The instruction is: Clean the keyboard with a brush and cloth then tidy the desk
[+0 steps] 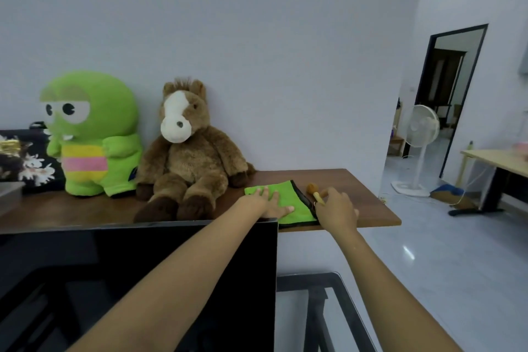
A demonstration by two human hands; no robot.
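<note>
A folded green cloth with a dark edge lies on the brown wooden shelf behind the monitor. My left hand rests flat on the cloth, fingers spread. Right of the cloth lies a small brush with a brown tuft and pale handle. My right hand is curled over the handle end of the brush, fingers around it. No keyboard is in view.
A dark monitor fills the lower left, its top edge just below the shelf. A brown plush horse and a green plush toy sit left of the cloth. A floral bag stands far left. A fan stands on the floor at right.
</note>
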